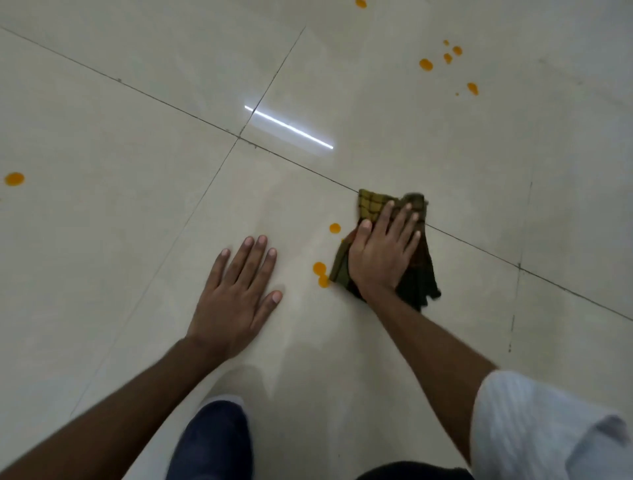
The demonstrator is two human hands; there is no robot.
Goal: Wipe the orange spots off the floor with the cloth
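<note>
A dark green and yellow checked cloth (373,204) lies crumpled on the cream tiled floor (137,154), right of centre. My right hand (383,250) presses flat on it, fingers spread. Just left of the cloth are three orange spots: one (335,228) by my thumb and a joined pair (320,273) near the cloth's lower corner. My left hand (239,294) rests flat on the bare tile, fingers apart, holding nothing. A cluster of several orange spots (425,64) lies far right, one spot (14,179) at the left edge, one (360,3) at the top.
Dark grout lines (239,137) cross the glossy tiles, with a bright light reflection (289,126) near their crossing. My knee in dark trousers (212,442) and a white sleeve (534,428) show at the bottom.
</note>
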